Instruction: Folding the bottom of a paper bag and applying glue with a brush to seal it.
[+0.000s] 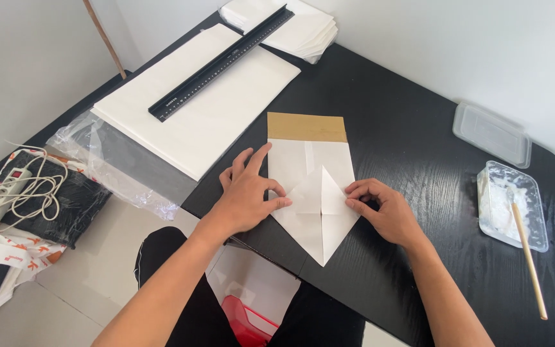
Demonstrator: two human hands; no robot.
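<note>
One white folded paper sheet with a brown strip along its far edge lies on the black wooden surface, pressed flat by both hands. The left hand spreads its fingers wide across the sheet's left side; the right hand curls its fingers narrowly onto a triangular flap. Beyond the left fingers sits one black ruler on a white paper stack. Right of the right fingers stand one clear plastic tub of white paste, one wooden stick and one clear lid.
</note>
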